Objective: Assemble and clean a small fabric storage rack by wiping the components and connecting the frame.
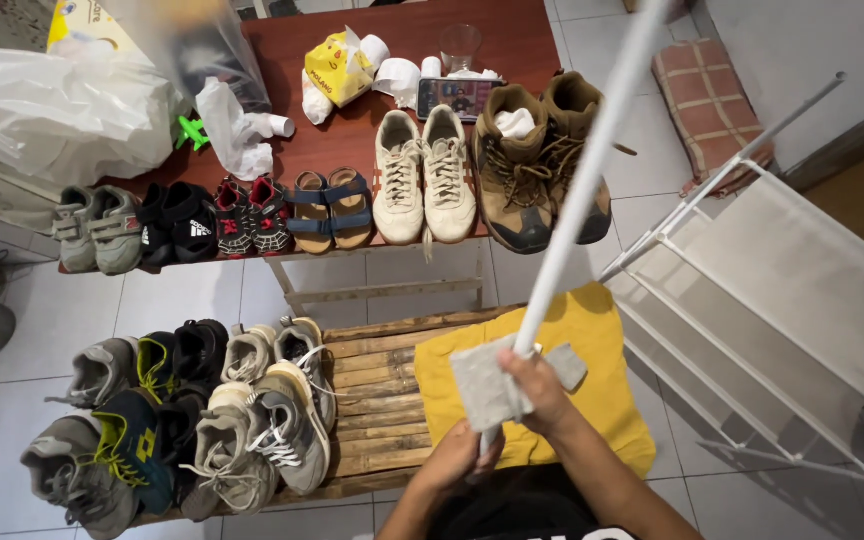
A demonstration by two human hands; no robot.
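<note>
Gripped white pole [592, 170] in right hand [537, 390] through grey cloth [487, 385], left hand [462, 455] clenched lower down; just above yellow cloth [602, 345] on wooden pallet [377, 390], tiled floor [202, 295] below.

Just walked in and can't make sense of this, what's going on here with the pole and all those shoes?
A person holds a white pole upright, right hand pressing a grey cloth around it, left hand gripping lower down. Below lies a yellow cloth on a wooden pallet. Shoes line a table; a white rack lies at right.
</note>
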